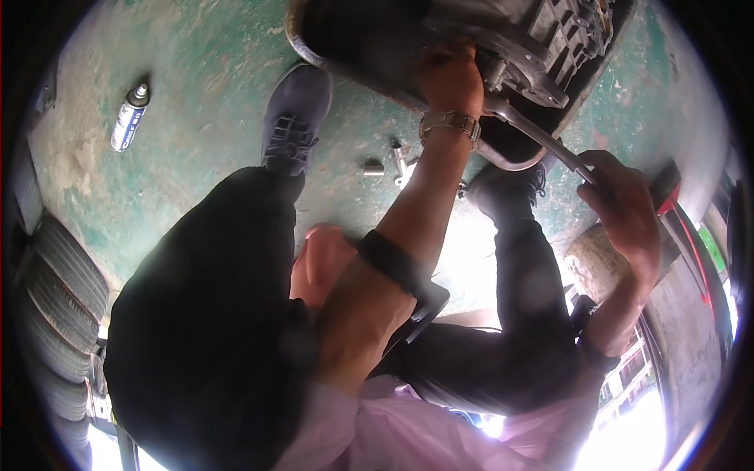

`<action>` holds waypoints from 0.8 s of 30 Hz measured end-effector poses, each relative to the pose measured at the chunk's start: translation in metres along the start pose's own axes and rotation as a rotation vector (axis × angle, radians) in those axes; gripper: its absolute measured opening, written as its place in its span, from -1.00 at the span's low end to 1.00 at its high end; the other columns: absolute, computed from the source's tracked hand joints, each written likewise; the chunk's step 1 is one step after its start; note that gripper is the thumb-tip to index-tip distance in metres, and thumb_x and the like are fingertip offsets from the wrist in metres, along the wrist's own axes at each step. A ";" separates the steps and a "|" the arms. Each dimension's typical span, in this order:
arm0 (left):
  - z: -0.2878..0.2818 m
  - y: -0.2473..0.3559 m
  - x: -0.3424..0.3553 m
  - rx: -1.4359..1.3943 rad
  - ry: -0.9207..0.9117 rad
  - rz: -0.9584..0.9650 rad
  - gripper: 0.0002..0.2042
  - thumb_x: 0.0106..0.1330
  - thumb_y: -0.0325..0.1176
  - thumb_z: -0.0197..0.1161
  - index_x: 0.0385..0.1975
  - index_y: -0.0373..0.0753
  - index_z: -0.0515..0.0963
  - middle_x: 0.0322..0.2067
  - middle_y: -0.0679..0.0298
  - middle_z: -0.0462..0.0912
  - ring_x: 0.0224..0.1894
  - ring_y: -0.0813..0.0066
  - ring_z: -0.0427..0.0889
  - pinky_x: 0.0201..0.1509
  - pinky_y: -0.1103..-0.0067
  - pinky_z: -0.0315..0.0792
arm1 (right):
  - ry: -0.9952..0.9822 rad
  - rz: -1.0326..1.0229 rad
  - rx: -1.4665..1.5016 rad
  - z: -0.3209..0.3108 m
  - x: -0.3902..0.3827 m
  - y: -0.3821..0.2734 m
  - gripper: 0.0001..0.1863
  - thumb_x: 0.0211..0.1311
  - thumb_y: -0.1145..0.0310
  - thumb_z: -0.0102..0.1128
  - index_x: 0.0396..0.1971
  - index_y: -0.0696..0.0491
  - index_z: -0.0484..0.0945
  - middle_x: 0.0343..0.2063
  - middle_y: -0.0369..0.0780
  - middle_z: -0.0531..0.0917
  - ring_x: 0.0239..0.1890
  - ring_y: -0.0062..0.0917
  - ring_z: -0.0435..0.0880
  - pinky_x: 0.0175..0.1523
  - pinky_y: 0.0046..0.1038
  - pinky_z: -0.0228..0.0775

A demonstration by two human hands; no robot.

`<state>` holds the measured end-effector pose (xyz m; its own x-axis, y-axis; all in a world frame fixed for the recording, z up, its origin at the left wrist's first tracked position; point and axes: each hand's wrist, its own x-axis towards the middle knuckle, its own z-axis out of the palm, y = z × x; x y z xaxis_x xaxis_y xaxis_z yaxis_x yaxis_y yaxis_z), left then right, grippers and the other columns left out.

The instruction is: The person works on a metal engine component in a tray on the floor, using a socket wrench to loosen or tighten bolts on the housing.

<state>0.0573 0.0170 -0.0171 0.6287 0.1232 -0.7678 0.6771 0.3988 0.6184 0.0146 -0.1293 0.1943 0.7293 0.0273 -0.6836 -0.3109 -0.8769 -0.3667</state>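
Observation:
My right hand (624,196) is closed round the handle end of a long metal ratchet wrench (542,137). The wrench slants up and left, its head against a metal machine part (522,67) that looks like a gear housing. My left hand (452,82), with a watch on its wrist, is closed in the shadow beside the housing, just above the wrench head. Its fingertips are hidden, so what they grip does not show. Under the housing is a dark tray (361,39) with a pale metal rim.
On the worn green floor lie a short metal socket (373,169) and other small metal pieces (402,161) between my feet. A spray can (129,118) lies to the left. Stacked tyres (63,290) line the left edge. An orange-red seat (320,263) shows by my left leg.

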 end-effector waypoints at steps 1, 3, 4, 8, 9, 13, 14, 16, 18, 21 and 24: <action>-0.005 -0.002 0.005 0.027 0.023 0.043 -0.79 0.07 -0.28 0.21 -0.51 -0.34 0.49 -0.47 0.10 0.59 -0.39 0.32 0.54 -0.26 0.46 0.37 | -0.005 -0.019 0.022 0.014 0.009 0.013 -0.70 -0.06 0.59 0.17 -0.24 0.15 0.47 -0.71 -0.17 0.42 -0.63 -0.49 0.39 -0.45 -0.45 0.24; 0.007 -0.011 0.006 0.023 0.074 0.078 -0.79 0.06 -0.29 0.21 -0.52 -0.34 0.49 -0.48 0.11 0.59 -0.40 0.29 0.54 -0.26 0.44 0.37 | -0.044 -0.008 -0.111 0.032 0.021 0.038 -0.81 0.04 0.40 0.14 -0.39 0.21 0.47 -0.68 -0.19 0.44 -0.58 -0.57 0.40 -0.42 -0.44 0.25; 0.010 -0.012 0.004 0.023 0.098 0.094 -0.79 0.06 -0.29 0.21 -0.53 -0.34 0.49 -0.49 0.11 0.59 -0.40 0.28 0.55 -0.25 0.43 0.37 | -0.040 -0.003 -0.113 0.043 0.028 0.048 -0.81 0.04 0.40 0.14 -0.39 0.21 0.47 -0.68 -0.19 0.44 -0.58 -0.57 0.40 -0.42 -0.44 0.25; 0.000 -0.006 0.003 0.053 0.140 0.067 -0.77 0.06 -0.27 0.20 -0.53 -0.36 0.48 -0.54 0.07 0.58 -0.38 0.18 0.56 -0.20 0.36 0.37 | -0.094 0.058 -0.008 0.101 0.061 0.066 -0.77 0.07 0.32 0.14 -0.52 0.22 0.45 -0.72 -0.16 0.46 -0.64 -0.50 0.42 -0.47 -0.37 0.25; 0.002 -0.005 0.004 0.064 0.166 0.088 -0.75 0.07 -0.25 0.19 -0.53 -0.36 0.49 -0.55 0.05 0.58 -0.37 0.15 0.56 -0.18 0.35 0.37 | -0.064 0.062 0.005 0.105 0.064 0.063 -0.76 0.07 0.32 0.14 -0.54 0.22 0.46 -0.74 -0.16 0.45 -0.65 -0.50 0.43 -0.48 -0.36 0.25; -0.004 -0.006 0.003 0.152 0.152 0.171 -0.73 0.09 -0.22 0.17 -0.55 -0.37 0.50 -0.54 0.02 0.58 -0.36 0.11 0.55 -0.15 0.34 0.37 | -0.114 0.084 0.118 0.106 0.064 0.070 -0.79 0.05 0.35 0.16 -0.42 0.21 0.49 -0.68 -0.22 0.49 -0.58 -0.57 0.46 -0.45 -0.43 0.29; -0.001 -0.005 0.002 0.177 0.122 0.198 -0.73 0.10 -0.22 0.17 -0.55 -0.37 0.51 -0.53 0.01 0.58 -0.35 0.10 0.55 -0.15 0.35 0.37 | -0.110 0.087 0.112 0.098 0.062 0.071 -0.79 0.05 0.35 0.16 -0.42 0.21 0.49 -0.68 -0.22 0.49 -0.58 -0.57 0.46 -0.45 -0.43 0.29; 0.007 -0.005 -0.001 0.224 0.057 0.249 -0.72 0.10 -0.21 0.16 -0.56 -0.36 0.51 -0.52 0.00 0.58 -0.35 0.09 0.55 -0.15 0.35 0.37 | -0.169 0.041 0.038 0.075 0.052 0.072 -0.77 0.04 0.40 0.16 -0.32 0.21 0.48 -0.61 -0.23 0.52 -0.54 -0.61 0.46 -0.42 -0.48 0.30; 0.008 -0.007 0.003 0.155 0.121 0.185 -0.71 0.11 -0.20 0.15 -0.57 -0.36 0.52 -0.51 0.00 0.59 -0.34 0.09 0.55 -0.15 0.35 0.37 | -0.180 0.044 0.061 0.057 0.042 0.053 -0.76 0.04 0.42 0.15 -0.29 0.21 0.48 -0.59 -0.23 0.51 -0.52 -0.63 0.45 -0.40 -0.51 0.29; -0.002 -0.005 0.007 0.115 0.169 0.130 -0.71 0.12 -0.19 0.14 -0.57 -0.35 0.53 -0.48 0.00 0.59 -0.32 0.09 0.56 -0.14 0.35 0.38 | -0.197 0.103 0.127 0.022 0.021 0.015 -0.71 0.03 0.51 0.12 -0.18 0.16 0.48 -0.55 -0.30 0.46 -0.46 -0.71 0.38 -0.34 -0.62 0.24; 0.002 -0.009 0.004 0.116 0.107 0.104 -0.71 0.13 -0.18 0.14 -0.55 -0.35 0.54 -0.47 0.00 0.60 -0.30 0.10 0.56 -0.14 0.35 0.38 | -0.032 0.159 0.215 -0.005 -0.009 -0.022 -0.64 0.01 0.61 0.09 -0.11 0.12 0.46 -0.54 -0.37 0.42 -0.47 -0.73 0.32 -0.35 -0.66 0.18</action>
<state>0.0547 0.0119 -0.0249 0.6574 0.2565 -0.7085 0.6543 0.2720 0.7056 0.0174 -0.1129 0.2117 0.6424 -0.0847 -0.7617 -0.5452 -0.7490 -0.3765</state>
